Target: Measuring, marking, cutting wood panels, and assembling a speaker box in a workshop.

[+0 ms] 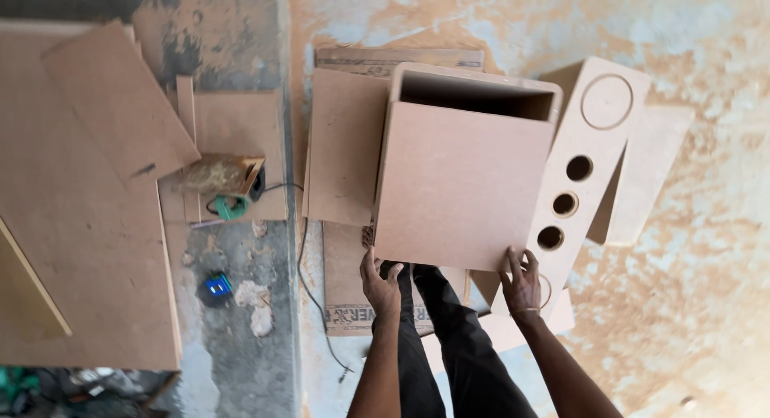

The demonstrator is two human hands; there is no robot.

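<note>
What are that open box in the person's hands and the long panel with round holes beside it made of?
The open box looks like raw fibreboard, probably MDF: even tan faces, no grain, no paint. The panel with round holes shows the same matt, smooth brown surface with cleanly cut holes, so likely the same board. Both hands, left and right, grip the box's near edge.
</note>
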